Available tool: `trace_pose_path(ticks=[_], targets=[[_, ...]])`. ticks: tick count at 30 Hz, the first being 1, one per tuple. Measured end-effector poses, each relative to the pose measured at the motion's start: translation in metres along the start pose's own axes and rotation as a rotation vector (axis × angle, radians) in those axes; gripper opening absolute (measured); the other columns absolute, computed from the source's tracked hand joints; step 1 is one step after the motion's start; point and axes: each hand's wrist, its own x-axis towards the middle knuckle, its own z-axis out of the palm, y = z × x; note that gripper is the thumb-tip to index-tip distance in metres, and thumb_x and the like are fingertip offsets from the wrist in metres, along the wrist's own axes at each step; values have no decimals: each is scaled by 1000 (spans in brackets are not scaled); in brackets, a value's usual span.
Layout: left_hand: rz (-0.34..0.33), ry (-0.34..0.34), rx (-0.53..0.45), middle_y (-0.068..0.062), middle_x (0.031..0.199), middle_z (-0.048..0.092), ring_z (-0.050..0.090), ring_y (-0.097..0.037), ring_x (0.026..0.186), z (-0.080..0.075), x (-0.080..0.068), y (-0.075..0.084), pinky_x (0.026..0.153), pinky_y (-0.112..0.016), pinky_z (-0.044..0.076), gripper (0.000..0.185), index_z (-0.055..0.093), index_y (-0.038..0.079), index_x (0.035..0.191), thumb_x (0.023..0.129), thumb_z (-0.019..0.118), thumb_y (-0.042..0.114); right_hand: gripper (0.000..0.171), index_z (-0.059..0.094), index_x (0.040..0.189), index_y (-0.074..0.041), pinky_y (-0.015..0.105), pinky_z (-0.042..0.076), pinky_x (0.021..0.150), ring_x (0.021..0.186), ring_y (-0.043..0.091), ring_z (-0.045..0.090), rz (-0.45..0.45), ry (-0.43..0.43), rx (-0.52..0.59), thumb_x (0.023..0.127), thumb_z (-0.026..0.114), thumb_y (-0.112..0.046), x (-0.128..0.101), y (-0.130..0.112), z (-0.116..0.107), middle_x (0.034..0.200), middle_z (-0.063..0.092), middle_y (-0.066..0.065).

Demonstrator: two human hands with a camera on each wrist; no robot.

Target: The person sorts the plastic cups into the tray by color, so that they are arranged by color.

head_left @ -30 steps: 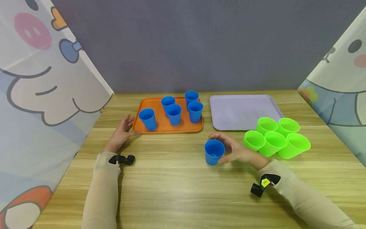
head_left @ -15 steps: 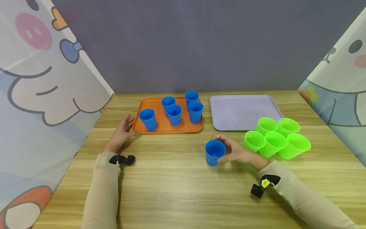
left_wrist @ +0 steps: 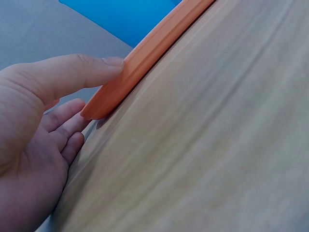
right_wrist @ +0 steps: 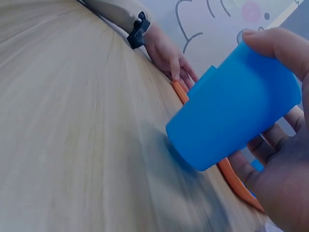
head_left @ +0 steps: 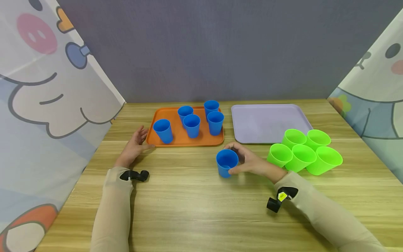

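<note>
My right hand [head_left: 252,162] grips a blue cup [head_left: 226,163] above the desk [head_left: 189,203]; left hand [head_left: 133,147], fingers straight, steadies the orange tray [head_left: 185,141], next needing a free spot there.

I count six blue cups [head_left: 191,125]: five on the orange tray [head_left: 184,139], one in my right hand [head_left: 252,162]. Five green cups [head_left: 300,157]. Two trays, orange and purple [head_left: 267,122].

five green cups [head_left: 303,150] cluster beside a lilac tray [head_left: 267,122] — wooden table [head_left: 195,210].
</note>
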Motion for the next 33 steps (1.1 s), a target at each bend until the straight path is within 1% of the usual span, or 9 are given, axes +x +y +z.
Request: trace_pose_path(ticks=[6, 11, 16, 21, 27, 33], targets=[[4, -2, -4, -22, 163, 13, 16, -38, 148, 0, 0, 2, 121, -50, 12, 100, -5, 1, 158, 88, 66, -11, 66, 41, 130, 5, 46, 45, 97, 114, 32, 49, 28, 60, -13, 80, 82, -8, 18, -5, 9, 124, 53, 17], [11, 0, -16, -24, 162, 12, 16, -39, 148, 0, 0, 4, 120, -51, 12, 101, -6, 0, 158, 88, 65, -13, 63, 42, 129, 2, 46, 42, 100, 115, 32, 48, 23, 108, -9, 79, 80, -3, 35, -8, 16, 124, 53, 16], [2, -5, -22, -22, 163, 11, 15, -39, 148, 0, -1, 4, 121, -51, 11, 102, -7, 2, 158, 88, 66, -13, 60, 45, 127, 0, 46, 44, 98, 113, 32, 51, 5, 130, -25, 78, 79, 1, 51, -7, 21, 120, 54, 14], [-1, -8, -23, -22, 163, 10, 15, -38, 148, 0, 0, 2, 121, -51, 11, 103, -7, 2, 158, 88, 66, -13, 58, 46, 127, -3, 47, 44, 95, 111, 31, 51, 1, 154, -60, 79, 79, -2, 65, -6, 26, 119, 56, 12], [-12, -3, -25, -22, 163, 10, 14, -38, 149, -2, 1, 0, 121, -51, 11, 101, -7, 2, 158, 88, 64, -14, 55, 46, 125, -4, 45, 46, 91, 108, 29, 50, 3, 200, -81, 80, 78, -2, 82, -7, 35, 119, 54, 12], [-6, -5, -17, -23, 163, 11, 15, -39, 148, -1, 1, 1, 120, -52, 11, 101, -7, 1, 158, 88, 64, -14, 57, 48, 125, -3, 45, 49, 92, 109, 28, 52, 31, 265, -106, 79, 81, -2, 99, -9, 48, 121, 55, 12]])
